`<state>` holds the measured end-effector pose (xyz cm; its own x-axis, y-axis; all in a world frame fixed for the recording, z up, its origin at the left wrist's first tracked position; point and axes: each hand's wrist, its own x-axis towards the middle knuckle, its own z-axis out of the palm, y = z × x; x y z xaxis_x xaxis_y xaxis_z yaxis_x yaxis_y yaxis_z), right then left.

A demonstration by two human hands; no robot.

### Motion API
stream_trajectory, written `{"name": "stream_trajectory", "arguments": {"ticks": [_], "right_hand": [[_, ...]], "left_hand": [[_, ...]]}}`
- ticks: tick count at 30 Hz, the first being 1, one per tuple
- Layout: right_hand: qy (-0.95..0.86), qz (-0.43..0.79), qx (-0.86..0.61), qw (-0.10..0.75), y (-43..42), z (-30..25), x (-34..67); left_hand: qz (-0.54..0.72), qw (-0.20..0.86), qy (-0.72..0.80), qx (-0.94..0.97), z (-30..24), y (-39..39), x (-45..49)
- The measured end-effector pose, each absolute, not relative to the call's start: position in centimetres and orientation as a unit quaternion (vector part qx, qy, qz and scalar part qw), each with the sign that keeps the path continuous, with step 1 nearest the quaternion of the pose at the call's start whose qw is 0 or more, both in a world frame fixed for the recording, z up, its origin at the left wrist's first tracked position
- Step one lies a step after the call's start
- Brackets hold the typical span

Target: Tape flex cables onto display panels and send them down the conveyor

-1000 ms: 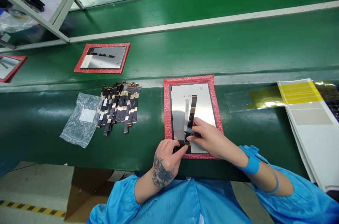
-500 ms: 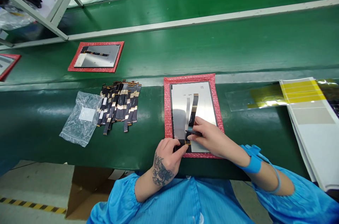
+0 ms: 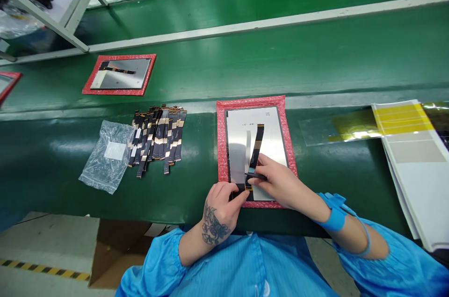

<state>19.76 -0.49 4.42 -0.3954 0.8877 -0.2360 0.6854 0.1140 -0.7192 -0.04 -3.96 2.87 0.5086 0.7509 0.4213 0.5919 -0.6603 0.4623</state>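
A display panel (image 3: 270,147) with a silvery back lies on a red bubble-wrap pouch (image 3: 221,147) in front of me. A black flex cable (image 3: 257,144) with gold ends runs along it towards its near edge. My right hand (image 3: 277,180) pinches dark tweezers (image 3: 257,176), whose tips rest at the cable's lower part. At the near edge, my left hand (image 3: 221,206) has its thumb at the yellow-edged connector (image 3: 249,187) and its index finger on the panel's dark strip, the other fingers curled. Fingers partly cover the cable's lower end.
Left of the pouch lies a pile of flex cables (image 3: 159,140) beside a clear plastic bag (image 3: 107,156). Another panel (image 3: 121,81) on red wrap sits on the green conveyor belt (image 3: 224,63). At right are white sheets (image 3: 417,184) and yellow film (image 3: 354,127).
The wrapped panels on the belt have shifted left. Both hands, the tweezers and the flex cable stay almost in the same place.
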Motion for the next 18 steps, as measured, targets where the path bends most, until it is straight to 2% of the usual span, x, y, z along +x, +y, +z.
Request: {"name": "stream_trajectory", "arguments": {"ticks": [13,18], "right_hand": [[-0.737,0.398,-0.537,0.106,-0.38,4.91,19.60],[-0.740,0.394,-0.537,0.095,-0.38,4.93,19.55]], "left_hand": [[0.302,0.131,0.389,0.860,2.75,-3.96,0.00],[0.288,0.095,0.380,0.874,2.74,-4.26,-0.01]]}}
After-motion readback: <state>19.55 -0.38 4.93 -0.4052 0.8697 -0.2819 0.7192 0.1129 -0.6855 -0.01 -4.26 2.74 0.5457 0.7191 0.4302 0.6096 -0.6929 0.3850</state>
